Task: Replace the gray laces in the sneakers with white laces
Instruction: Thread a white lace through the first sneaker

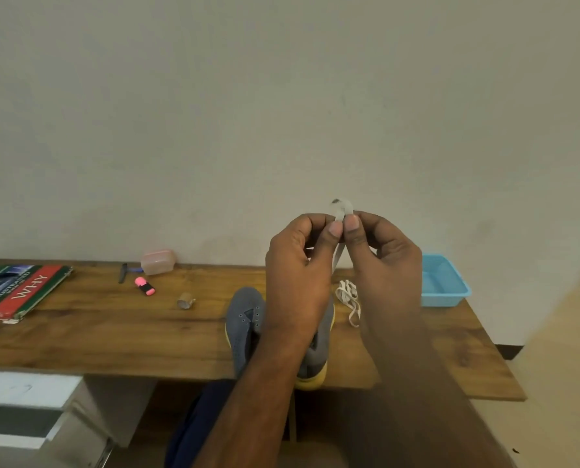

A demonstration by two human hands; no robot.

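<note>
Two gray sneakers with yellow soles stand on the wooden table: one (244, 324) with bare eyelets to the left of my left forearm, the other (317, 352) mostly hidden behind that forearm. My left hand (298, 265) and my right hand (383, 261) are raised above them, thumbs together, both pinching a pale lace (340, 211) that loops over my fingertips and hangs down between my palms. A loose bundle of white lace (349, 298) lies on the table beside the right sneaker.
A blue plastic tray (445, 285) sits at the right back of the table (113, 332). A book (18, 292), a pink highlighter (145, 286), a pink box (158, 261), a dark pen (123, 273) and a small tape roll (185, 301) lie to the left.
</note>
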